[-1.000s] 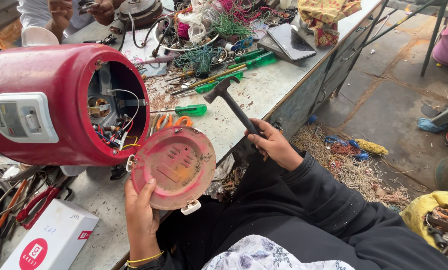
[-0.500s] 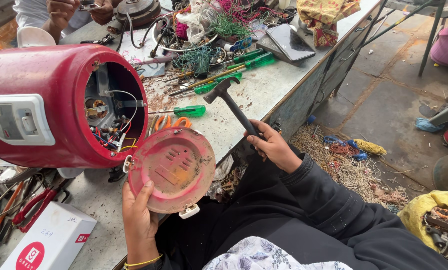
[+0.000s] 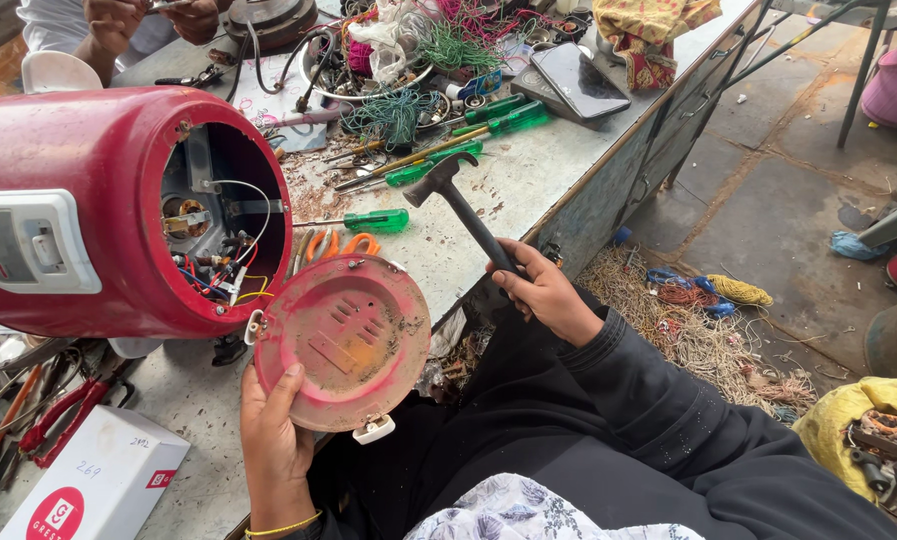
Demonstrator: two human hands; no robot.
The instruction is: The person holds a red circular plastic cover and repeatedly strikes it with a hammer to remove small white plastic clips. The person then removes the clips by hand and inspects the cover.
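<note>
The left hand point(image 3: 274, 440) comes up from the bottom edge of the view, palm turned away, thumb laid flat over the near rim of what it grips and the other fingers hidden behind it. A thin yellow bangle circles the left wrist just below the grip. The right hand point(image 3: 544, 295) is curled in a closed fist, knuckles upward, thumb wrapped round on the side nearest the body. Behind this grip the right forearm, in a black sleeve, runs back and down toward the torso, elbow bent
</note>
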